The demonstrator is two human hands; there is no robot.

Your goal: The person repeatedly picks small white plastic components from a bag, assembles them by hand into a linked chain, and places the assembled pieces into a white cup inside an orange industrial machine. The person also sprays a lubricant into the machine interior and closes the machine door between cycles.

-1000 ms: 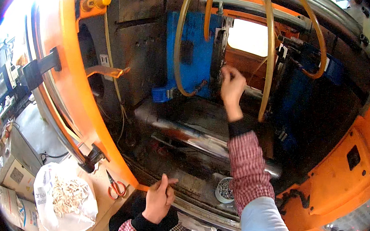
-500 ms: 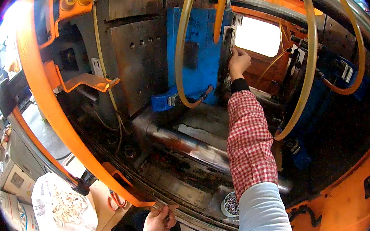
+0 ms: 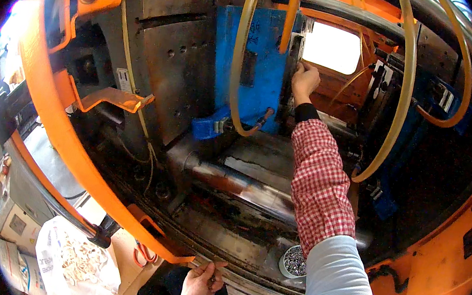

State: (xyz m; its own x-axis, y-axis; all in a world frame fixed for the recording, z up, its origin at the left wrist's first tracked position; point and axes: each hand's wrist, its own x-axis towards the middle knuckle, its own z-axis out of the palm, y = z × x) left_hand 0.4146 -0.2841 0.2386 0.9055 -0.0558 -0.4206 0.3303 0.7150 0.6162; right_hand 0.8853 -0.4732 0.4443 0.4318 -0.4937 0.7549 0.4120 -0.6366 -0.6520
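Note:
My right hand (image 3: 305, 83) reaches deep into the machine, its fingers pinched together against the face of the mold half bolted to a blue plate (image 3: 267, 75). Whatever lies between those fingertips is hidden. A red checked sleeve covers that forearm. Low in front, my left hand (image 3: 200, 290) is closed beside the machine's front edge, close to the end of the orange guard frame (image 3: 84, 180). Its thumb and fingers press together on something too small to make out. Near my right upper arm stands a round tub (image 3: 294, 262) of small shiny metal pieces.
Looped yellowish hoses (image 3: 240, 60) hang before the blue plate. A second mold half (image 3: 378, 85) stands opposite. A thick steel bar (image 3: 237, 186) crosses below my right arm. At lower left are a white bag (image 3: 74, 260) of pale pieces and red-handled scissors (image 3: 144, 255).
The whole view has shifted slightly. My right hand stays at the mold face with its fingers pinched, and my left hand keeps its closed pose at the front edge.

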